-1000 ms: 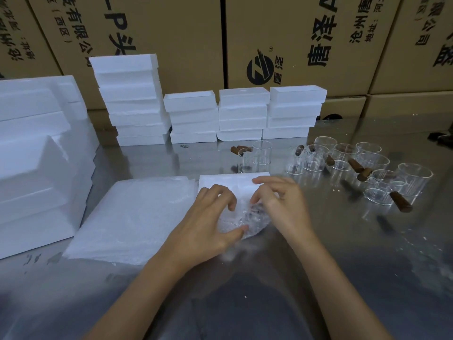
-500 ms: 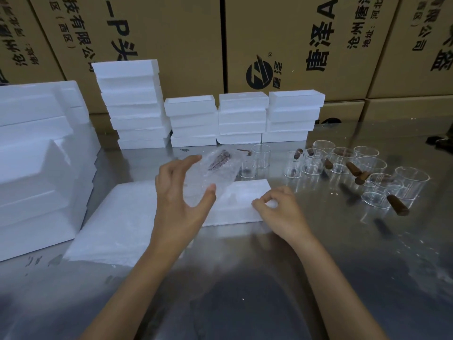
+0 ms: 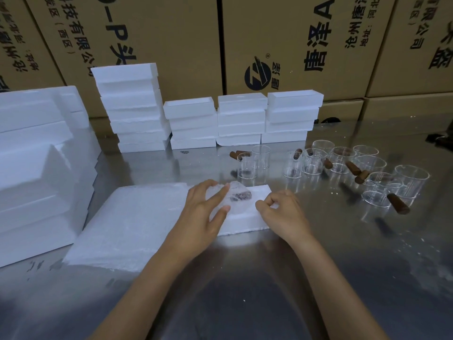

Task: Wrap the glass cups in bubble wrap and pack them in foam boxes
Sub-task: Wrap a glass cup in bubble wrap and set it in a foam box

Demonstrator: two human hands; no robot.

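Only the head view here, so that's all I've got to go on.

Left hand (image 3: 206,217) has the wrapped cup (image 3: 235,197), fingers curled over the top and thumb underneath, holding it right over the open foam box (image 3: 247,222) in front of the person. You can make out the brown handle through the bubble wrap, so the cup looks fully bundled. Can't tell if it's already touching the box or just above it.

Right hand (image 3: 282,209) sits at the right edge of the same box, fingers curled in and pinching at the rim or a bit of something there. Too small to say exactly what, but it looks like it's steadying the box.

The stack of bubble wrap sheets (image 3: 127,224) lies flat just left of the box. The bare glass cups (image 3: 343,165) with brown handles stand in a cluster further back and to the right, well apart from the hands. Piles of spare foam boxes (image 3: 191,123) are lined up along the cardboard cartons (image 3: 294,45) at the back of the metal table (image 3: 269,278).

My read: wrapping is done for this one, and we're at the packing step. Next it has to go down into the hollow of the box without the wrap coming loose, so lower it gently and keep the box pinned. Then it's lid on and grab the next cup.
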